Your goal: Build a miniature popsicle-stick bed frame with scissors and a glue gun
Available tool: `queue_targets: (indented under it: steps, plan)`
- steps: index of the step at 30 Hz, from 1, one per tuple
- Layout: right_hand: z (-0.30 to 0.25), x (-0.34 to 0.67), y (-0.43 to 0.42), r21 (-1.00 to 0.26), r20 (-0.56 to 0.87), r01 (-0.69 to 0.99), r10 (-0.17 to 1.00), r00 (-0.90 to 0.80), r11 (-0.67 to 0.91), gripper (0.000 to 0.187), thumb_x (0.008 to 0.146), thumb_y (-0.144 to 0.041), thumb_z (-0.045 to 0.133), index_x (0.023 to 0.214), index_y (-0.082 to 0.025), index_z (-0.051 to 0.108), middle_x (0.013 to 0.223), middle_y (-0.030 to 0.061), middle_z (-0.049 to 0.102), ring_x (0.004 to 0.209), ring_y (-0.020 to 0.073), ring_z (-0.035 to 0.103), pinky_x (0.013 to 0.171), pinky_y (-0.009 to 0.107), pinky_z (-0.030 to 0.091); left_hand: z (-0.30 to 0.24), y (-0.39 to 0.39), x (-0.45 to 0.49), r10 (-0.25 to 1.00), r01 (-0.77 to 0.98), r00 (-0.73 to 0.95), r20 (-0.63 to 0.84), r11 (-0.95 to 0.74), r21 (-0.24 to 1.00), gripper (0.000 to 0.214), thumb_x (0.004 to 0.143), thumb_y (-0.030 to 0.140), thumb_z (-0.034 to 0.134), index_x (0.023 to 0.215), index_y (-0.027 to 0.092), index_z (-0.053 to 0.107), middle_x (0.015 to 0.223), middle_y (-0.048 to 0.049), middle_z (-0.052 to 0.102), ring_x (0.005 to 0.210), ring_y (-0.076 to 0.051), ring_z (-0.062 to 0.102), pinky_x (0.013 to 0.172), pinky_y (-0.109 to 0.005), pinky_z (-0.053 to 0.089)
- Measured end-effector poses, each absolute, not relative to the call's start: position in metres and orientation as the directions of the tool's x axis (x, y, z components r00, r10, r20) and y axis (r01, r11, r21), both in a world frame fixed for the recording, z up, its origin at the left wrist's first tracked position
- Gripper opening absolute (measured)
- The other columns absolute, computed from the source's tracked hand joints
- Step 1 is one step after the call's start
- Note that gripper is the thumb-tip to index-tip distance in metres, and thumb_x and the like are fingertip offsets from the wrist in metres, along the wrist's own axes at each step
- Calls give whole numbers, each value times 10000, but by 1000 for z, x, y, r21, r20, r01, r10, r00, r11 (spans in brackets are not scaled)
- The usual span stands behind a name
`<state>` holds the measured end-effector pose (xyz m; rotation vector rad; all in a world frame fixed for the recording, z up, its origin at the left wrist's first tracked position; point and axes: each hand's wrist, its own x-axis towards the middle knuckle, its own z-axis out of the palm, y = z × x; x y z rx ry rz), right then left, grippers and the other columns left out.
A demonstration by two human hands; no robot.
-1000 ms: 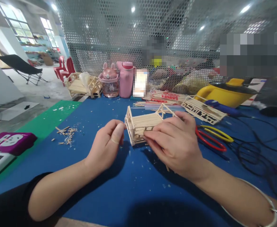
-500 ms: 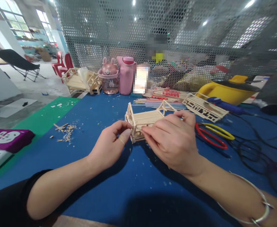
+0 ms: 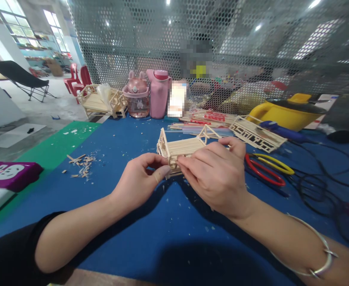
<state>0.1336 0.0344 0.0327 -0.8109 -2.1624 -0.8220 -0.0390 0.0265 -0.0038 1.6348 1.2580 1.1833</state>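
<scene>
A small model bed point(image 3: 183, 147) made of thin wooden sticks stands on the blue table point(image 3: 174, 230) in front of me, with a raised frame at each end. My left hand point(image 3: 141, 172) pinches its near left corner post between thumb and fingers. Against the near long side, my right hand point(image 3: 218, 174) has its fingertips pressed together close to that same corner. What those fingertips hold, if anything, is hidden behind the fingers. The hand also covers the bed's near right part.
Cut stick scraps point(image 3: 82, 165) lie to the left. Behind stand another stick model point(image 3: 99, 101), a pink bottle point(image 3: 158, 95) and a lit phone point(image 3: 177, 99). At right are red-and-yellow-handled pliers point(image 3: 265, 174), a blue glue gun point(image 3: 282, 133), cables and a yellow pot point(image 3: 287, 115).
My left thumb has shifted slightly right along the corner post. My right hand stays in nearly the same place, and the bed has barely moved.
</scene>
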Motion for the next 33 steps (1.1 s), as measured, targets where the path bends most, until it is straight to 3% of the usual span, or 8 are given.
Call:
queue_targets:
  steps: [16,23,33]
  plan:
    - [31,134,39,285,777,727,293,-557,625,182,829,-202,564,681,-229,666,606,-32,596,665,126,480,835,366,276,-1,25,-39,975,298,87,206,-222,928,173,759,316,598,820,157,630,782,-19,651,661,-122,566,614,-241,458]
    - [32,136,40,198,785,717,330,-524,668,184,835,-201,568,700,-248,686,603,-35,585,683,124,502,812,368,274,-2,26,-40,971,315,84,223,-238,919,173,764,316,594,816,155,632,777,-21,651,648,-117,564,605,-236,459]
    - [33,134,39,221,776,723,330,-537,655,187,827,-188,562,693,-226,686,603,-23,589,688,133,506,820,382,291,-2,26,-40,971,314,85,224,-240,919,179,766,318,598,825,155,638,793,-24,659,661,-120,574,609,-237,462]
